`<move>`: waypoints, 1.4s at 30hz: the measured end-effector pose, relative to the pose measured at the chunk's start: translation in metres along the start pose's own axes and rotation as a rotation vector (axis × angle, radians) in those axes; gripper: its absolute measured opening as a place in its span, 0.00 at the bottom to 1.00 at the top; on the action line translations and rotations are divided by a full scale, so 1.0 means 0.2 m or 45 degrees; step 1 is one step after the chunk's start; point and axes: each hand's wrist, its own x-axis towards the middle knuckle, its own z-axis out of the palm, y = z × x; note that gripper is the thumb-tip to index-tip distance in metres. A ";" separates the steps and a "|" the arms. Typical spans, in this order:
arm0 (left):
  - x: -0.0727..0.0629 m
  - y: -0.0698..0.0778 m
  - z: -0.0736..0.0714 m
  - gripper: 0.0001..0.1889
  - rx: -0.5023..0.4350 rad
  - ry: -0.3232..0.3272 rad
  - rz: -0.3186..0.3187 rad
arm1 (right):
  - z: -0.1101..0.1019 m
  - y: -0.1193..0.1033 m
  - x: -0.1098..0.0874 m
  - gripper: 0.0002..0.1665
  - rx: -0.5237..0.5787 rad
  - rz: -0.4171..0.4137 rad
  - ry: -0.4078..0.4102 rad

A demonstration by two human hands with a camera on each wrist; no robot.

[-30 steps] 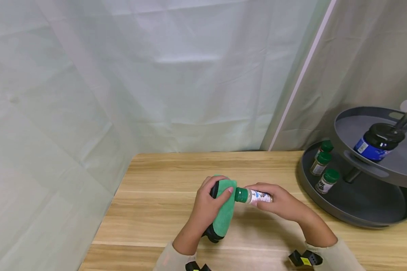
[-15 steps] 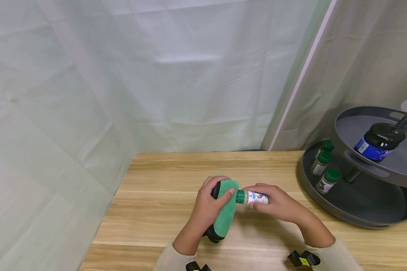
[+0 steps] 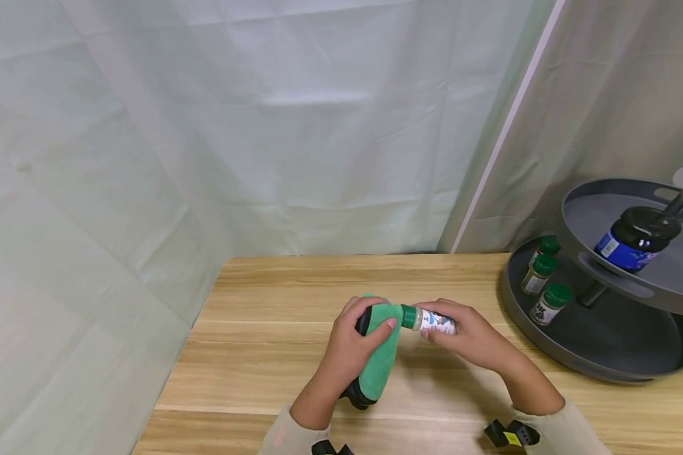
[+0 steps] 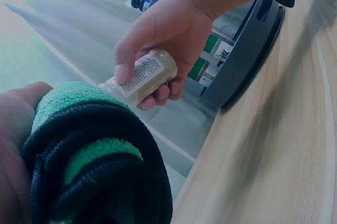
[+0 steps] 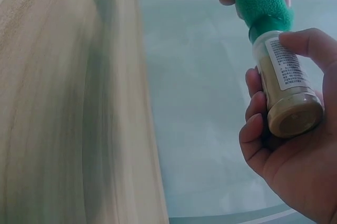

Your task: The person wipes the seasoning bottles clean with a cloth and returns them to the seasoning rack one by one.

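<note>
My left hand (image 3: 350, 344) grips a folded green cloth (image 3: 380, 360) with dark edging, held above the table. In the left wrist view the folded layers of the cloth (image 4: 79, 103) show close up. My right hand (image 3: 472, 332) holds a small spice bottle (image 3: 437, 321) by its body, tilted on its side. The bottle's green cap touches the cloth. Through the clear wall of the bottle (image 5: 284, 77), the right wrist view shows tan powder below a printed label. The left palm is partly hidden behind the cloth.
On the right stands a two-tier grey round rack (image 3: 620, 354). Several green-capped bottles (image 3: 548, 304) sit on its lower tier, and a dark jar with a blue label (image 3: 632, 243) is on the upper one. The wooden table (image 3: 262, 354) meets a pale curtain (image 3: 341, 126) behind.
The bottle and right hand have shifted slightly, first leftward and then a little up and right, with the cap staying against the cloth. The left hand has moved slightly to the right.
</note>
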 end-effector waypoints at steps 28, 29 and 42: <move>0.01 -0.01 -0.01 0.14 0.005 0.063 0.017 | -0.01 -0.01 -0.01 0.22 0.121 -0.110 -0.173; 0.01 -0.01 -0.01 0.14 0.004 0.062 0.018 | -0.01 -0.01 -0.01 0.22 0.117 -0.120 -0.183; 0.00 -0.01 -0.01 0.13 -0.007 0.032 0.028 | 0.02 0.01 -0.01 0.21 -0.054 -0.084 -0.099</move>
